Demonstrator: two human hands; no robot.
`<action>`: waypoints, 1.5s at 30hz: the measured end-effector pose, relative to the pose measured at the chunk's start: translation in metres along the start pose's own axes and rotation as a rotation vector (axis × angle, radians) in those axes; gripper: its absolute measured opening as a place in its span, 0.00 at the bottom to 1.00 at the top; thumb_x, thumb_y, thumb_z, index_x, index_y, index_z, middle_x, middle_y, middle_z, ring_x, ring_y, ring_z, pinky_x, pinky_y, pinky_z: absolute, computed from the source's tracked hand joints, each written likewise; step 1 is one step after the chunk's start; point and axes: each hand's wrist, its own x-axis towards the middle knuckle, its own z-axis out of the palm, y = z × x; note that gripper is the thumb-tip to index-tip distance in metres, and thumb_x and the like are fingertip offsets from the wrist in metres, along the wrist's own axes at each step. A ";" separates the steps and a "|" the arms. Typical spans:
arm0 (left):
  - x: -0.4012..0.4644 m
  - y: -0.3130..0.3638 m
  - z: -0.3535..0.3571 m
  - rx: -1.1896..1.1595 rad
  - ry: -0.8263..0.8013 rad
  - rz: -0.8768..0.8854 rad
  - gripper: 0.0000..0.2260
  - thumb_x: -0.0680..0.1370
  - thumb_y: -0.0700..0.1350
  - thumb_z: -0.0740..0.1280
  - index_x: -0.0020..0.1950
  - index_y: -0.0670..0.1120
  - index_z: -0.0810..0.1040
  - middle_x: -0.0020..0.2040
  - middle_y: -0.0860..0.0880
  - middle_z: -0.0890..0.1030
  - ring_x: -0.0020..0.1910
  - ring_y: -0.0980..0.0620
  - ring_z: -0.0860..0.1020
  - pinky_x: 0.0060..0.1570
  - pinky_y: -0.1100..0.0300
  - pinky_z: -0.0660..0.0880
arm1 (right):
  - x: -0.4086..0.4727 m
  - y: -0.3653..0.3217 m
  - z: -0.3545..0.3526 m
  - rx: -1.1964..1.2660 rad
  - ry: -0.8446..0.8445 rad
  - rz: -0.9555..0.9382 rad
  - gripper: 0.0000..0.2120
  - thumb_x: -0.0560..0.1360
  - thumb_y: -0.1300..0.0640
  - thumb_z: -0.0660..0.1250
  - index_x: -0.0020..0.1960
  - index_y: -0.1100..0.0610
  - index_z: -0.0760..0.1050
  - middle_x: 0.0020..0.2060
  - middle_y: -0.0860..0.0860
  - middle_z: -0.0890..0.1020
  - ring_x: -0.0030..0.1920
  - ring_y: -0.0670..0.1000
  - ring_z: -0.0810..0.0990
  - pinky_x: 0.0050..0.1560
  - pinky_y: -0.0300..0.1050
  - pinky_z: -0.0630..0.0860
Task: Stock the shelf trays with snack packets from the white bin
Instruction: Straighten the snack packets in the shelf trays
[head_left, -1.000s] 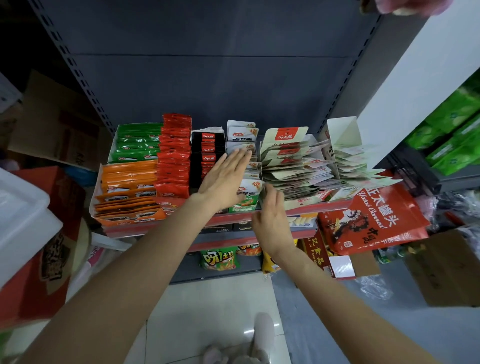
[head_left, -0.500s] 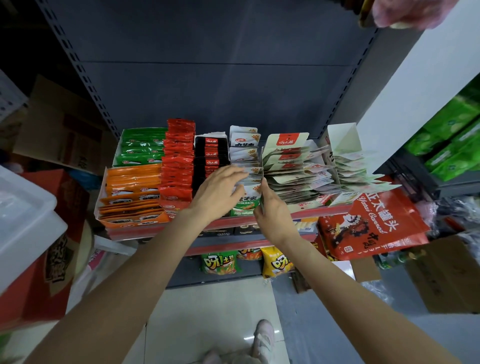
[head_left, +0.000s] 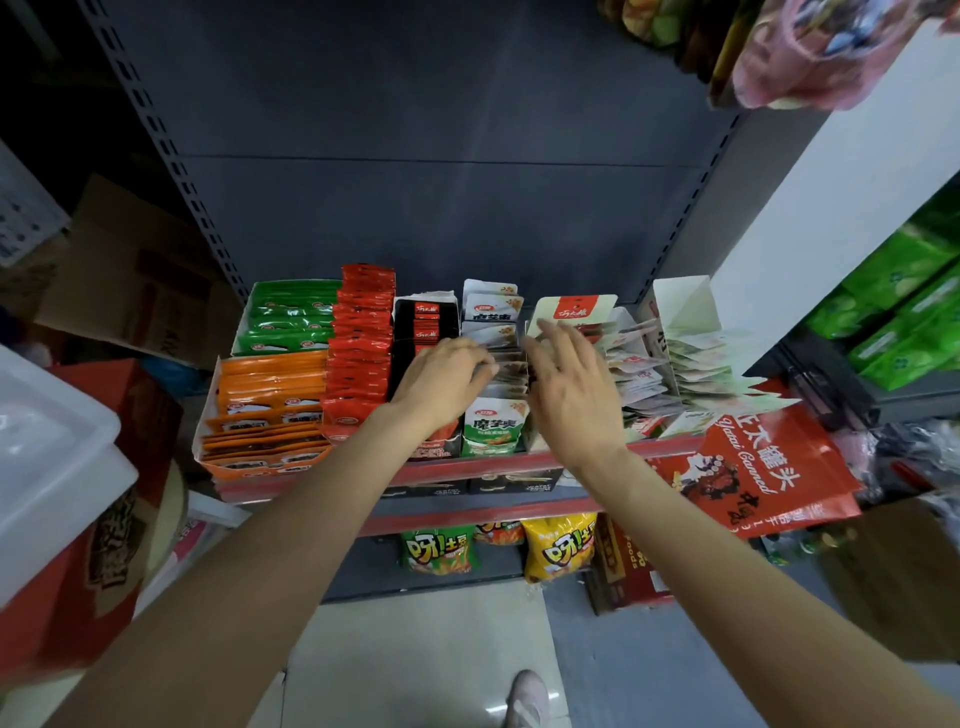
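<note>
On the shelf stand rows of snack packets in trays: green (head_left: 291, 317), orange (head_left: 270, 395), red (head_left: 363, 343), black (head_left: 423, 322), white-and-green packets (head_left: 493, 426) and pale packets with red labels (head_left: 639, 358). My left hand (head_left: 441, 382) lies over the middle of the white-and-green row, its fingers curled onto the packet tops. My right hand (head_left: 574, 387) hovers just right of that row with fingers spread and nothing in it, over the cardboard divider. The white bin (head_left: 57, 452) sits at the far left, beside my left arm.
The shelf has a red front rail (head_left: 467, 470), with chip bags (head_left: 558, 551) on the shelf below. A red canned-food bag (head_left: 769, 467) hangs at the right. Cardboard boxes (head_left: 130, 291) stand at the left, green packs (head_left: 904, 306) at the far right, and a shoe (head_left: 527, 699) on the floor.
Both hands have moved up and further back along the white-and-green row. My right hand has let go of the row's front and spread its fingers.
</note>
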 end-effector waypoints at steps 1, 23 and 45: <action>0.003 -0.002 -0.001 -0.017 -0.015 -0.003 0.13 0.81 0.48 0.59 0.60 0.45 0.78 0.61 0.48 0.76 0.61 0.48 0.73 0.61 0.53 0.69 | 0.007 0.007 -0.003 -0.032 -0.077 -0.002 0.30 0.74 0.60 0.67 0.73 0.58 0.61 0.74 0.58 0.60 0.75 0.58 0.57 0.73 0.52 0.57; 0.036 0.002 -0.008 0.333 -0.159 -0.017 0.16 0.78 0.46 0.66 0.65 0.46 0.75 0.60 0.43 0.78 0.60 0.42 0.76 0.60 0.50 0.72 | 0.020 0.037 0.024 -0.069 0.040 -0.289 0.22 0.61 0.67 0.75 0.54 0.59 0.79 0.57 0.58 0.77 0.60 0.58 0.71 0.65 0.52 0.67; 0.041 0.005 0.007 0.184 0.130 -0.083 0.23 0.75 0.32 0.64 0.68 0.48 0.72 0.64 0.46 0.70 0.64 0.46 0.67 0.61 0.54 0.66 | 0.009 0.011 0.015 -0.009 -0.296 -0.153 0.20 0.80 0.53 0.58 0.68 0.63 0.68 0.64 0.58 0.73 0.62 0.59 0.71 0.60 0.52 0.69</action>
